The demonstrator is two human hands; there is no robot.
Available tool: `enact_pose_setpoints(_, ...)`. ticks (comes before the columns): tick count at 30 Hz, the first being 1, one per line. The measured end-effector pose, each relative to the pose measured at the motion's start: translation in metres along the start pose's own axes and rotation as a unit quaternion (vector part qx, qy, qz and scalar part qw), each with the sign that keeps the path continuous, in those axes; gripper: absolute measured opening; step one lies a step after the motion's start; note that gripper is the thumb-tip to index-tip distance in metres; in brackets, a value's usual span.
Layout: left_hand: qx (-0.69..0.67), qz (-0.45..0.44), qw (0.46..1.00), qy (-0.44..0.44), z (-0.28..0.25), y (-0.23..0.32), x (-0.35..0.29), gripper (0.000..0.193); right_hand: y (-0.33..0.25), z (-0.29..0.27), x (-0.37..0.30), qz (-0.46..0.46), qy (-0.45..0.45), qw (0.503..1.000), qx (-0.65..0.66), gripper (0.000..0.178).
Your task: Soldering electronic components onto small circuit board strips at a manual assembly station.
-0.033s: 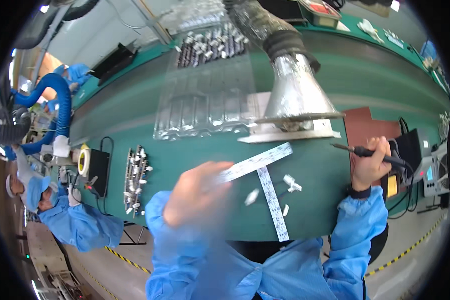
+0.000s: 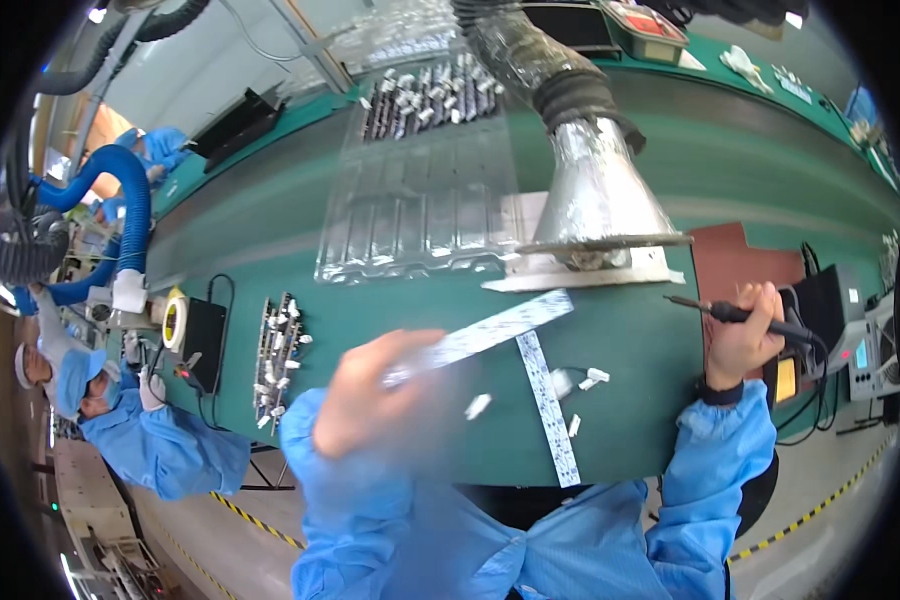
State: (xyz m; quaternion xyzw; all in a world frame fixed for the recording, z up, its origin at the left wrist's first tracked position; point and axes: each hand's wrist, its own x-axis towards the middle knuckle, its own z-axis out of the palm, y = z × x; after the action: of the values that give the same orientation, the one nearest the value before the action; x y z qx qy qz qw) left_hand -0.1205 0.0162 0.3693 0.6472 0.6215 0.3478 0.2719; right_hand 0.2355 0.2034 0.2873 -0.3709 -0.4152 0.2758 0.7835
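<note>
My left hand [image 2: 365,395] is closed round the left end of a long white strip with blue-grey markings, which looks like a circuit board strip [image 2: 505,325]. It is tilted, its far end up and to the right. A second patterned strip [image 2: 548,410] lies lengthwise on the green table, just past the held one. Small white connectors [image 2: 479,406] lie on both sides of it. In my right hand [image 2: 742,345] is a soldering iron [image 2: 730,312], its tip pointing left over the table. Blur smears the area below my left hand.
A foil-wrapped extraction hood [image 2: 605,190] stands beyond the strips. Left of it is a clear plastic tray [image 2: 410,215] with several boards at its far end. More boards [image 2: 278,360] stand at left. A soldering station [image 2: 830,320] sits at right. A co-worker [image 2: 150,430] works at far left.
My left hand has shifted a little to the left and the held strip has come with it. A loose white connector lies further left. My right hand keeps the soldering iron nearly in place.
</note>
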Motion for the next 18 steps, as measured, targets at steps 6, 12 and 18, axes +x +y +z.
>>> enact_pose_setpoints(6,-0.124,-0.085,0.941,0.303,-0.076,-0.028,0.015,0.032,-0.015,0.012,-0.003,-0.015,-0.063,0.997,0.039,0.034)
enact_pose_setpoints(12,-0.143,-0.146,0.857,0.473,-0.136,-0.177,0.182,0.031,-0.007,0.010,0.002,0.020,-0.052,0.996,0.065,0.036)
enact_pose_setpoints(18,-0.003,-0.157,0.815,0.558,-0.146,-0.287,0.307,0.034,0.009,-0.006,0.000,-0.029,-0.048,0.997,0.044,0.029)
